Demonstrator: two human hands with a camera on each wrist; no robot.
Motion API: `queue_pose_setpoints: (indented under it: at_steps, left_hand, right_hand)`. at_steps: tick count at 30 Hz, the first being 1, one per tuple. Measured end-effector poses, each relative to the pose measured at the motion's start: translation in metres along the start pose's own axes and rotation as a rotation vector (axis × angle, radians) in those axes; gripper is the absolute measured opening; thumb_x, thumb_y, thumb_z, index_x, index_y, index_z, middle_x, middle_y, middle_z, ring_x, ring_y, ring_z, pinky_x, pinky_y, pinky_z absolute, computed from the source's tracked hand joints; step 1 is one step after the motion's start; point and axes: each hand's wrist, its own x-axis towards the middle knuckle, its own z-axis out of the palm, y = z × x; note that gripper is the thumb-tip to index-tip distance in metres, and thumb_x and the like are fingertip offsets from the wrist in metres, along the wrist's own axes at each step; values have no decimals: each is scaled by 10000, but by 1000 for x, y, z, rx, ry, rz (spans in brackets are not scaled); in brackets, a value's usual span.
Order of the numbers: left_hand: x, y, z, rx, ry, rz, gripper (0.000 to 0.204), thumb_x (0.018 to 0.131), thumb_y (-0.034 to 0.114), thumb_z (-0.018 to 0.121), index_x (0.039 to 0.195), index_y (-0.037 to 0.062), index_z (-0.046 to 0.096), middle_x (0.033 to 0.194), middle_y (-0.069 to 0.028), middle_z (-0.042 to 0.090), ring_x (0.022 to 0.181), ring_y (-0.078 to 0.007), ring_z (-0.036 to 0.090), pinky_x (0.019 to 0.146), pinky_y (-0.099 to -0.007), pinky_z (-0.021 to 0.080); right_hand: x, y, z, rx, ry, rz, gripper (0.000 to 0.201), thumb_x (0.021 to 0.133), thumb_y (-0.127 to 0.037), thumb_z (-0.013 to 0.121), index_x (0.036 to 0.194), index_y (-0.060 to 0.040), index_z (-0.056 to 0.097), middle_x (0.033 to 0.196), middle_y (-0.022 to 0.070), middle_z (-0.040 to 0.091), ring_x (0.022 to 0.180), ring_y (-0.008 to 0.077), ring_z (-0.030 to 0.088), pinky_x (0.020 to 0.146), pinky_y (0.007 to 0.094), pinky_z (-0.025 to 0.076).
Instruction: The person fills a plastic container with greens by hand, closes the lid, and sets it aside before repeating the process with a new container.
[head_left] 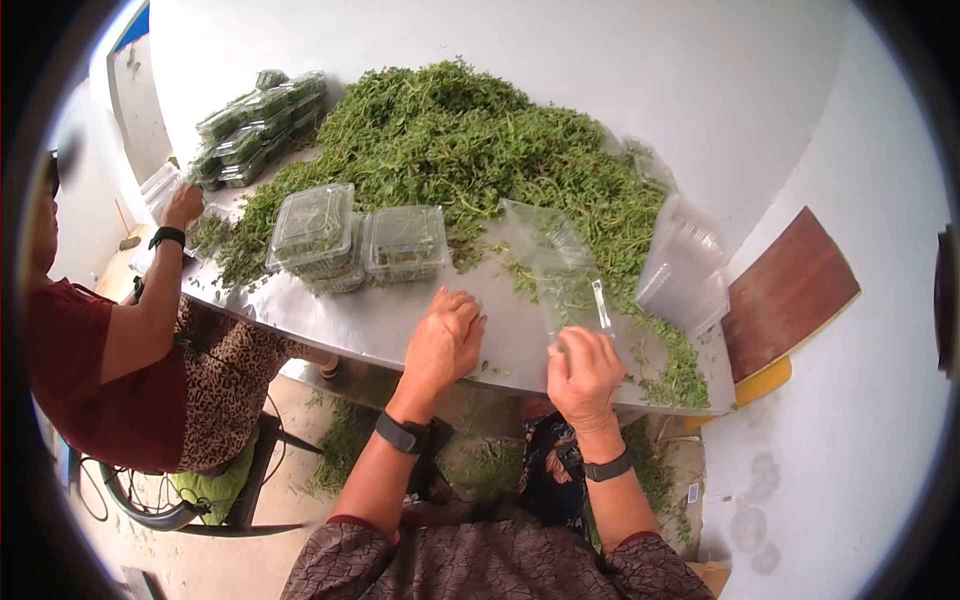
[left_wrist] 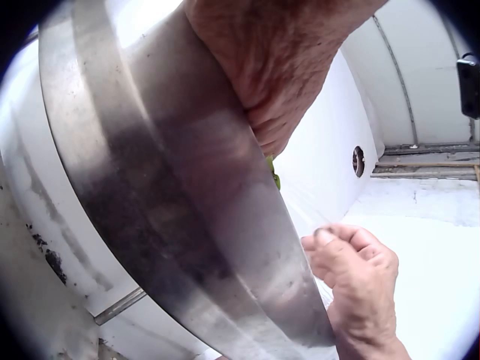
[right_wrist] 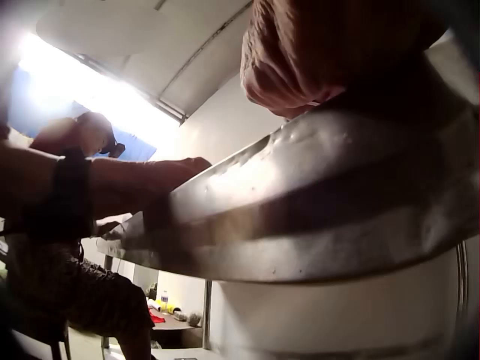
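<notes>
The right hand (head_left: 587, 375) pinches the near edge of a clear plastic box (head_left: 568, 270), apparently to control it. The left hand (head_left: 445, 342) is at the near side of the tabletop (head_left: 510, 350), fingers bent; any grip cannot be told. Leafy greens (head_left: 450, 130) lie far, presumably within reach; filled boxes (head_left: 312, 225) sit left, nested boxes (head_left: 688, 270) right.

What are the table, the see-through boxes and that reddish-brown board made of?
The table looks like metal, perhaps stainless steel: grey, dull-shiny, with blurred reflections. The boxes look like thin, glossy clear plastic; green shows through, and their lids catch light. The board could be wood or laminate: flat reddish-brown face, paler edge.
</notes>
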Motion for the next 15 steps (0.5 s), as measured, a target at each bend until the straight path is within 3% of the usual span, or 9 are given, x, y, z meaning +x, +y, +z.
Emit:
queue_pose_setpoints:
  at_steps: [2, 6, 9, 15]
  left_hand:
    - [1, 1, 1, 0, 26, 8, 114, 791, 40, 612, 878, -32, 628, 981, -179, 647, 1022, -364, 594, 1026, -480, 398]
    - [0, -1, 2, 23, 48, 2, 109, 792, 43, 615, 875, -27, 621, 968, -176, 644, 1012, -365, 593, 1024, -475, 401]
    - [1, -1, 2, 27, 43, 28, 110, 793, 49, 620, 875, -23, 612, 961, -170, 641, 1001, -362, 594, 1026, -468, 401]
    - [-1, -2, 4, 57, 38, 60, 112, 792, 65, 627, 864, -17, 600, 948, -161, 631, 976, -348, 590, 1026, -452, 406]
  right_hand:
    - [0, -5, 0, 13, -160, -114, 226, 690, -4, 684, 901, -29, 606, 887, 102, 641, 767, 298, 606, 652, 390, 502]
    - [-2, -1, 2, -6, -319, 36, 219, 675, -23, 699, 872, -26, 602, 911, 92, 637, 817, 293, 596, 708, 397, 496]
    - [-1, -5, 2, -55, -422, 14, 201, 681, -25, 695, 860, -25, 604, 913, 87, 627, 832, 289, 583, 728, 398, 487]
    - [1, -5, 2, -40, -410, 25, 183, 694, -34, 684, 856, -22, 600, 908, 85, 622, 825, 288, 574, 725, 398, 487]
